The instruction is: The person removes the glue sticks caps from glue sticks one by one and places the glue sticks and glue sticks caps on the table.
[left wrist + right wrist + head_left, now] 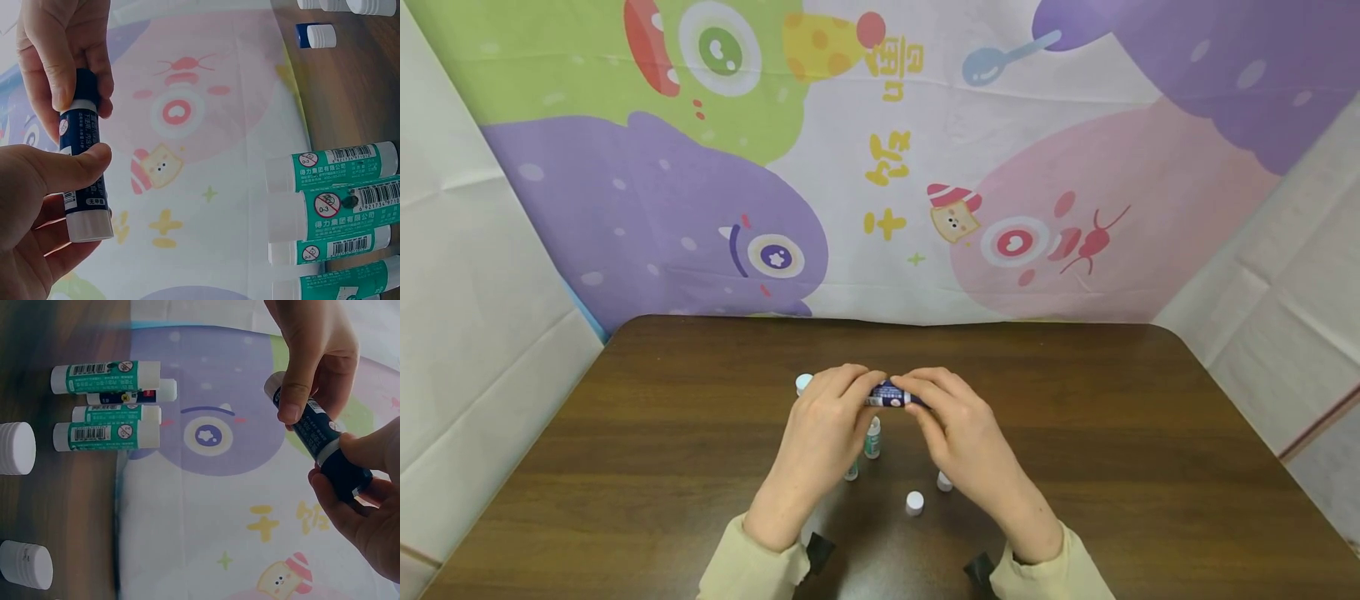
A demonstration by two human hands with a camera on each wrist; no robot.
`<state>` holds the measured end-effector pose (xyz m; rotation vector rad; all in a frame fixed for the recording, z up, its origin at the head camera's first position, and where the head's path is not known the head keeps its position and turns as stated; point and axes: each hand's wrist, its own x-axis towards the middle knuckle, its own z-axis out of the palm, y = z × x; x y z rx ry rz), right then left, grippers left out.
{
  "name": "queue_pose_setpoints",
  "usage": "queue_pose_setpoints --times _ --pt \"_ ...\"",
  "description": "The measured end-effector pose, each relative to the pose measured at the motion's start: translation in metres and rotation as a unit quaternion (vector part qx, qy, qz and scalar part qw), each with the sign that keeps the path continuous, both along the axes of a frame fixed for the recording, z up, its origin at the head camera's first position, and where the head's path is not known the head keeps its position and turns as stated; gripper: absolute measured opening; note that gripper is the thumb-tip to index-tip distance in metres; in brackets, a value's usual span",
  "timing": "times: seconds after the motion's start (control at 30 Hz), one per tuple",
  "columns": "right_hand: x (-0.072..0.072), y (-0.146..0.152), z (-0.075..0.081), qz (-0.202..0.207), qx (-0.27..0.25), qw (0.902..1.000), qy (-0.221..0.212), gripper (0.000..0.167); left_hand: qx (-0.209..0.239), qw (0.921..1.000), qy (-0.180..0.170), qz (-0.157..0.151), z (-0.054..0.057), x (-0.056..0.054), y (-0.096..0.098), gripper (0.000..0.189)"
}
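Note:
A dark blue glue stick (889,394) lies sideways between my two hands, raised above the table. My left hand (826,417) grips its labelled barrel near the white end (89,225), thumb across the label. At the other end, the fingers and thumb of my right hand (961,419) pinch the dark blue cap (342,475). A white band shows between barrel and cap, and the cap sits in line with the barrel.
Several green glue sticks (350,209) stand on the brown table (662,467), with another navy one (112,398) among them. Short white ridged pieces (914,503) stand nearer the person. A printed cloth (880,275) hangs behind the table's far edge.

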<state>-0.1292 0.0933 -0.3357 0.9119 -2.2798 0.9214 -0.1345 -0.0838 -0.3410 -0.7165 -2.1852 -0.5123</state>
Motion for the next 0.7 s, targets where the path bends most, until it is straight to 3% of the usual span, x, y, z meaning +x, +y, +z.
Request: queue_pose_setpoints --times 0.47,0.7 --pt "-0.0012 0.0002 0.0013 -0.016 0.043 0.9989 -0.015 0.034 -0.009 0.9998 0.013 0.009 -0.0015 -0.0033 -0.0032 0.030" --pt "-0.0015 0.0015 0.0022 -0.050 0.017 0.9986 -0.007 0.030 -0.012 0.9993 0.005 0.036 -0.0012 -0.0041 -0.0067 0.031"
